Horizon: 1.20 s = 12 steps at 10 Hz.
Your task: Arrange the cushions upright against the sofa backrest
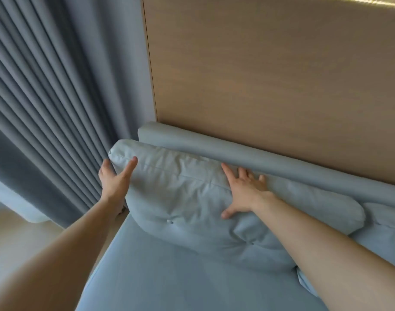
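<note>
**Both hands on the left cushion, standing at the backrest**

Head view, looking down along two bare forearms onto a pale blue sofa.

Cushion (187, 198): pale blue, creased fabric, seam running along its upper edge, two small tufted dimples on the front face. Stands upright on the sofa seat (169, 277), leaning back against the sofa backrest (214, 144), at the sofa's left end. Its top edge sits just under the backrest's rounded top.

Left hand (115, 176): cupped around the cushion's upper left corner, thumb on the front face, fingers wrapped behind the corner and out of sight. Touching the fabric; looks like a loose hold rather than a tight clench.

Right hand (246, 194): flat and spread, fingers apart, palm pressed on the cushion's top edge near the middle, fingertips reaching toward the backrest, thumb pointing down the front face.

Second cushion (382, 230): same blue fabric, to the right, partly overlapped by the first cushion and partly hidden by the right forearm; also against the backrest.

Surroundings: wood-toned wall panel (270, 75) directly behind the backrest; pleated grey-blue curtain (46, 108) on the left, hanging to a light floor (8, 232).

No brand, label or writing readable anywhere.
</note>
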Motion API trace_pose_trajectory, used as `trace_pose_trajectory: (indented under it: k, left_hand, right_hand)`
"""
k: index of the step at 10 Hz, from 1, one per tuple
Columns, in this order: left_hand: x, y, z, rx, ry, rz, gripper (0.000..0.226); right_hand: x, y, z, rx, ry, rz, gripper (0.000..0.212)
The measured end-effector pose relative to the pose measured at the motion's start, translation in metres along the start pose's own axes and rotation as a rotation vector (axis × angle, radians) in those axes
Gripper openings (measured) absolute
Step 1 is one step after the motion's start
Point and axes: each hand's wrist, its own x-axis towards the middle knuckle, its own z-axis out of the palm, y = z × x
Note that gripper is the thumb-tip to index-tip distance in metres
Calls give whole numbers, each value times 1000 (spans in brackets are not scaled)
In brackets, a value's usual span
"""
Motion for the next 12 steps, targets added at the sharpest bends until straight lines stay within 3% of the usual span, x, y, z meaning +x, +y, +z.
trace_pose_trajectory:
  k: [2, 4, 6, 9, 11, 12]
  left_hand:
    - [24, -19, 23, -231, -128, -54, 108]
    - [28, -20, 38, -222, -128, -61, 107]
    - [17, -17, 72, -276, -171, -78, 91]
    - [20, -32, 83, -287, -179, -108, 94]
    - [19, -18, 73, -82, -80, -111, 117]
    - [-15, 4, 85, 224, 175, 149, 108]
  right_hand:
    - [9, 13, 17, 29, 120, -18, 139]
    - [11, 23, 20, 51, 174, 1, 133]
    - [0, 50, 16, 62, 153, 26, 128]
    - [1, 51, 21, 67, 151, 71, 134]
    - [-28, 44, 33, 51, 306, 153, 130]
    - [-66, 51, 47, 79, 363, 238, 122]
